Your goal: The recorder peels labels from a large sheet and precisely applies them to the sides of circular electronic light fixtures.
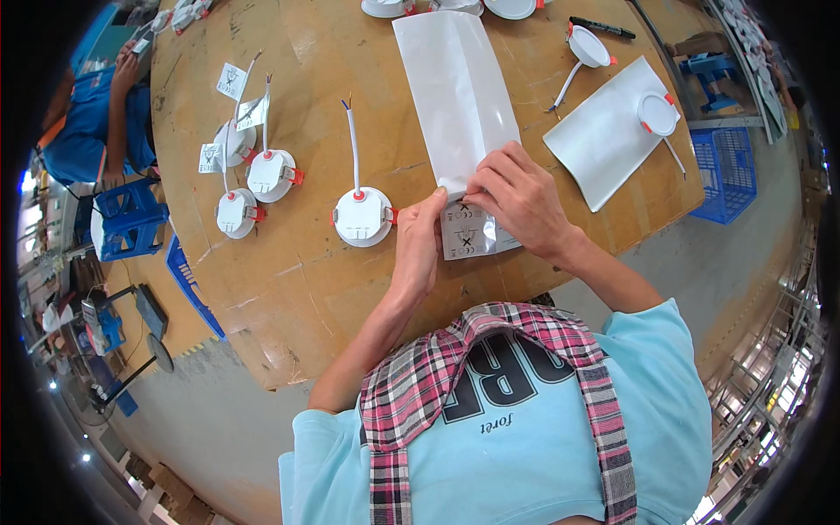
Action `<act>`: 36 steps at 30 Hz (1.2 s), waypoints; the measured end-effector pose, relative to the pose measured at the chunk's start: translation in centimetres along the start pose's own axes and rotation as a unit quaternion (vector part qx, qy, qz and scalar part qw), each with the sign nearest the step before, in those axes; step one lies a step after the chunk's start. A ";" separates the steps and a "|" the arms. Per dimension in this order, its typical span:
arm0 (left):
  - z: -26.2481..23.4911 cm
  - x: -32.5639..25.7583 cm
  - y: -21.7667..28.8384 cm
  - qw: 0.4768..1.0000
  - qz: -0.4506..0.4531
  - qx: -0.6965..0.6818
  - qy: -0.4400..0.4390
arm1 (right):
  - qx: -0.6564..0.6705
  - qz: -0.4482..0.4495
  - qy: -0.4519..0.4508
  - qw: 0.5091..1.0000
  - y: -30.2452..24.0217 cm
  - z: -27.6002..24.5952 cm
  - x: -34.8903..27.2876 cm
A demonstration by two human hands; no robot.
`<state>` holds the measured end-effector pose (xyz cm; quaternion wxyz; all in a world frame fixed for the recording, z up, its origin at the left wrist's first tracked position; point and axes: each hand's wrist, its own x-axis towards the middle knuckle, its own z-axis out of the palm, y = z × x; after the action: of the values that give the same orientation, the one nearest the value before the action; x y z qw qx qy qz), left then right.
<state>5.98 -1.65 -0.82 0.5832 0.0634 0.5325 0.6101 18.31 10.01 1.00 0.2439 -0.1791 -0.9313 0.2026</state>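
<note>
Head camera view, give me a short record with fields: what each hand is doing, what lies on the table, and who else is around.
left hand: fingertips pinch the near end of the long white bag
right hand: presses on the printed leaflet at the bag's mouth
nearest lamp: round white downlight with orange clips and a white lead, beside the left hand
further left: three more downlights with small leaflets
right side: second white bag with a downlight on it; black marker
surface: round wooden table
others: a person in blue at the upper left
</note>
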 end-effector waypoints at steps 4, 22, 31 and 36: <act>-0.3 0.2 0.0 1.000 -0.002 0.006 -0.006 | 0.003 -0.013 0.011 1.000 -0.1 0.1 0.0; -1.1 0.4 0.3 0.999 -0.030 0.008 -0.037 | -0.005 -0.022 0.021 1.000 -0.2 0.1 -0.2; 0.4 -0.1 1.0 0.999 -0.020 -0.037 -0.011 | -0.021 -0.085 0.073 0.993 0.7 0.7 -1.3; -0.9 0.7 0.2 0.998 -0.040 -0.014 -0.040 | -0.002 -0.071 0.082 0.994 0.9 1.0 -1.4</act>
<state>4.99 -1.56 -1.49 0.6291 0.0585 0.5021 0.5906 19.12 9.92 -0.75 0.3328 -0.1290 -0.9191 0.1672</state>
